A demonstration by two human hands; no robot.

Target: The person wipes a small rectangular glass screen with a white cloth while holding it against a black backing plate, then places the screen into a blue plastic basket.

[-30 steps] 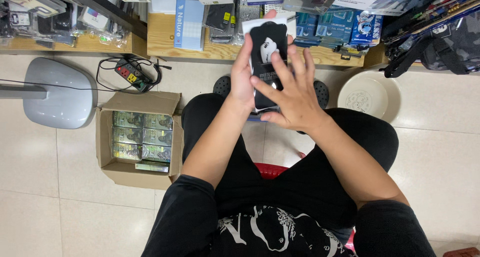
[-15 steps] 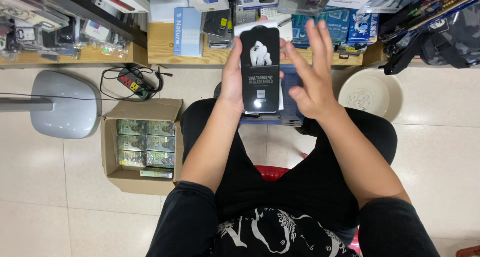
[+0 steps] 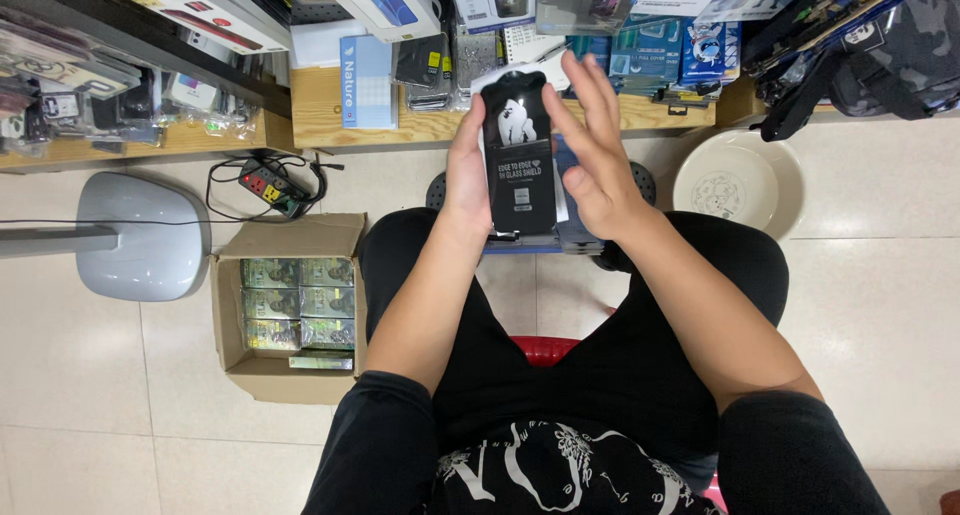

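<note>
My left hand [image 3: 466,170] grips a flat black retail package [image 3: 520,160] with a white figure printed near its top, held upright above my lap. More flat packs lie stacked under it, their edges showing below and to the right [image 3: 578,237]. My right hand [image 3: 595,140] hovers just right of the black package with its fingers spread and straight, the palm close to the package's right edge. Whether it touches the package I cannot tell. I sit on a red stool [image 3: 545,349].
An open cardboard box [image 3: 285,243] holding several greenish packs stands on the tile floor by my left knee. A grey lamp base [image 3: 140,235], a power strip [image 3: 265,187], a round cream basin [image 3: 738,183] and low wooden shelves [image 3: 320,105] crowded with boxed goods surround me.
My right hand has come off the front of the black package and opened beside it. The package has been raised slightly and now stands uncovered.
</note>
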